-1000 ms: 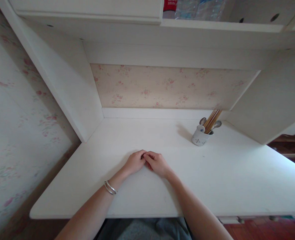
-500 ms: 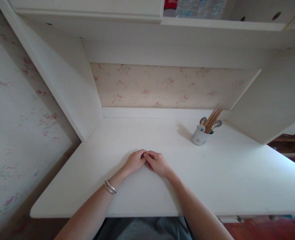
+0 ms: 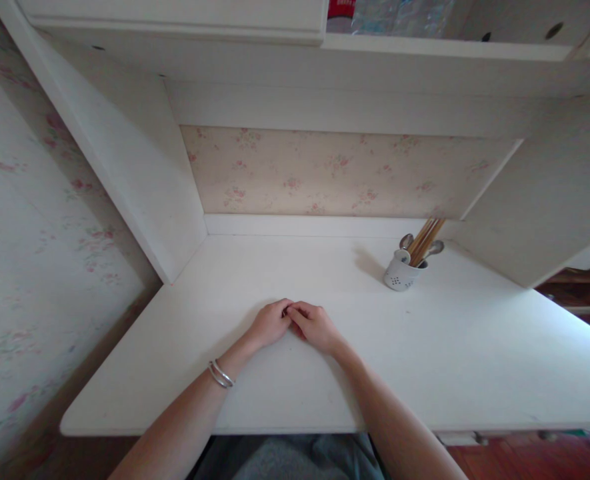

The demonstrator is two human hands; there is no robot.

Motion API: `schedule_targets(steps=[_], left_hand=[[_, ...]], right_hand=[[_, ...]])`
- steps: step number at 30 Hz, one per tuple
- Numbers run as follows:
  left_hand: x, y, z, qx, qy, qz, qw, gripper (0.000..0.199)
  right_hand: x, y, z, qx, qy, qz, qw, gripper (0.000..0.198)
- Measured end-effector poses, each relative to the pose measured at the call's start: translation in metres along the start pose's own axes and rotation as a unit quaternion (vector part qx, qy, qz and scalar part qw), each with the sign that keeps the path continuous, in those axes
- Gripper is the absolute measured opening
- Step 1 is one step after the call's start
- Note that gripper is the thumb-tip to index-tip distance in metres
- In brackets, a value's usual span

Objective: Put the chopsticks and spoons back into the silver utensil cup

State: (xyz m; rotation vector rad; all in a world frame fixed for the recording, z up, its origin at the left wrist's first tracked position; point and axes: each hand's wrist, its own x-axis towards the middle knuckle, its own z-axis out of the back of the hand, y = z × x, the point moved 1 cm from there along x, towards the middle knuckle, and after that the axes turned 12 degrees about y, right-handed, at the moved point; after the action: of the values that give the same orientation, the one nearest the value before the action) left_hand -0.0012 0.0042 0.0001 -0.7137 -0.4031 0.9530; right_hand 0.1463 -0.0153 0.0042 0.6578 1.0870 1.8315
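Note:
My left hand (image 3: 271,323) and my right hand (image 3: 315,325) rest together on the white desk (image 3: 295,393), touching at the fingers. Both are closed, with the fingers curled inward. Whether anything is between them is hidden. Silver bangles (image 3: 220,374) circle my left wrist. Beyond my right hand, toward the back of the desk, stands a white utensil holder (image 3: 401,276) with small holes in its side. Wooden chopsticks (image 3: 425,241) and metal spoons (image 3: 435,249) lean in it, apart from both hands.
An overhead shelf (image 3: 445,50) holds clear plastic-wrapped items (image 3: 399,17) and a red package (image 3: 341,9). White side panels (image 3: 125,153) rise at both ends of the desk. Drawer knobs (image 3: 481,438) show under the front edge at the right.

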Motion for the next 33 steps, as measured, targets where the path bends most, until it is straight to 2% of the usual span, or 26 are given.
schedule_targets(steps=[33], left_hand=[[-0.0004,0.0001,-0.0007,-0.05,-0.03,-0.014,0.998,0.025]], right_hand=[[-0.0004,0.0003,-0.001,0.013,-0.003,0.008,1.0,0.032]])
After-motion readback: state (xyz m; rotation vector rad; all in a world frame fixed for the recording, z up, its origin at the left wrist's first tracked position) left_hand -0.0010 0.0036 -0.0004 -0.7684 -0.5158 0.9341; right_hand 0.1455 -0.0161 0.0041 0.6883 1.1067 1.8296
